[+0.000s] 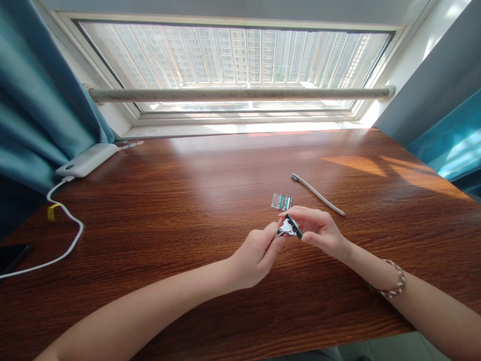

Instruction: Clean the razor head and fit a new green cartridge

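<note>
A razor (288, 228) with a silvery neck and a dark head is held above the desk. My left hand (257, 253) is closed around its handle, most of which the fingers hide. At the razor's head, my right hand (326, 231) has its thumb at the lower end and its fingers curled near the upper end. Just beyond the hands lies a clear blade case (281, 201) with green-and-white cartridges in it. A toothbrush (317, 194) with a pale handle and grey bristles rests on the desk farther right.
The brown wood-grain desk (169, 200) reaches to a window with a horizontal bar (240, 94). At the far left sits a white power bank (88, 160) with a white cable (79, 228) trailing forward. Blue curtains (48, 75) hang beside it. A dark flat object (14, 258) lies at the left edge.
</note>
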{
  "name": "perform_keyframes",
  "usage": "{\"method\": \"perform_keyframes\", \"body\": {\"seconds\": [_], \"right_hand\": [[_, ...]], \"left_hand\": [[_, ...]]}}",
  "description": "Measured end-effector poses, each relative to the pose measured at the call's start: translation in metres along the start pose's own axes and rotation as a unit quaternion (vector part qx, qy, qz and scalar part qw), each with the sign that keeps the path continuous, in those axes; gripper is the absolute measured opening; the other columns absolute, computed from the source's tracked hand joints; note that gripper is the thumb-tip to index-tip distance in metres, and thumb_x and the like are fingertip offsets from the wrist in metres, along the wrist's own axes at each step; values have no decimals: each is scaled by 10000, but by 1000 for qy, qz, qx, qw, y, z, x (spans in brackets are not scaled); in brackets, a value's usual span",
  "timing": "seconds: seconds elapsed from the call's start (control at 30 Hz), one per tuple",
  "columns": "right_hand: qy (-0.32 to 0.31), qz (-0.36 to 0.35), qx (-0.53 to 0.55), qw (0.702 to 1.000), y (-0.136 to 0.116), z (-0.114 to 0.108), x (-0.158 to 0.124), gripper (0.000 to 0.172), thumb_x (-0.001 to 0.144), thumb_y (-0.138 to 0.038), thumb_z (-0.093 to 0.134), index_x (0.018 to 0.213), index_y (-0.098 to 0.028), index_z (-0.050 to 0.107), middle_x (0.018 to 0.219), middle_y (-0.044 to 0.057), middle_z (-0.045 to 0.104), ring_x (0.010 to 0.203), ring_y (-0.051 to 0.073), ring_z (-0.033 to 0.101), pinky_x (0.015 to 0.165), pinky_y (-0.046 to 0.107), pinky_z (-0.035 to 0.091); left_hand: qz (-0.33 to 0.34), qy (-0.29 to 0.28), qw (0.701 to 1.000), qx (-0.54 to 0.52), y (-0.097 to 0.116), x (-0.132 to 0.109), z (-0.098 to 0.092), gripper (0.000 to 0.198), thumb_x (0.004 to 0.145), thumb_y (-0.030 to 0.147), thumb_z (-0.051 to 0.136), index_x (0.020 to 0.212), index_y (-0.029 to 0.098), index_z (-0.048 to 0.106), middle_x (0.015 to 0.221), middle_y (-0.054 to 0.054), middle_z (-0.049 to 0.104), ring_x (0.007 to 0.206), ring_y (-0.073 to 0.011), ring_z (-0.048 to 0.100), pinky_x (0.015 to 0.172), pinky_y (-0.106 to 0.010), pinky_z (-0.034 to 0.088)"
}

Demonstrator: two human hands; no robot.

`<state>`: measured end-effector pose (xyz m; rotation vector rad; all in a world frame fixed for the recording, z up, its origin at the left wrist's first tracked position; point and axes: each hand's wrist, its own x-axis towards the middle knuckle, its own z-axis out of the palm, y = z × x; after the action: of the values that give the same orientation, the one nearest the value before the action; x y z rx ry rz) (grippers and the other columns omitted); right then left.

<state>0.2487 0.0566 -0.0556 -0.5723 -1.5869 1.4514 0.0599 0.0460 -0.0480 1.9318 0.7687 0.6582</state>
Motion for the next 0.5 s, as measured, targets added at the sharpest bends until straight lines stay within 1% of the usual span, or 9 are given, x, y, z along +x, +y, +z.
{"method": "perform_keyframes", "body": {"seconds": [0.13, 0.3, 0.5], "right_hand": [[3, -13, 5, 1000, 1, 0, 0, 389, 768, -341, 603, 1140, -235, 558, 1054, 83, 559, 943, 202, 541, 795, 341, 480], [3, -10, -13, 1000, 1, 0, 0, 408, 756, -372, 608, 1131, -216, 565, 1037, 89, 565, 918, 202, 547, 777, 338, 490], [-3, -17, 0, 1000, 1, 0, -1, 398, 764, -339, 608, 1145, -238, 554, 1077, 90, 549, 936, 200, 542, 780, 337, 488]], "left_hand": [[11, 4, 1000, 7, 0, -1, 1, 177, 886, 266, 300, 788, 157, 399, 592, 42, 355, 522, -74, 294, 516, -221, 276], [2, 9, 1000, 10, 1, -1, 1, 179, 889, 268, 289, 801, 159, 401, 591, 47, 345, 516, -73, 292, 512, -219, 268], [4, 11, 1000, 13, 2, -1, 1, 181, 889, 267, 290, 806, 155, 405, 589, 48, 341, 515, -72, 290, 515, -220, 265]]}}
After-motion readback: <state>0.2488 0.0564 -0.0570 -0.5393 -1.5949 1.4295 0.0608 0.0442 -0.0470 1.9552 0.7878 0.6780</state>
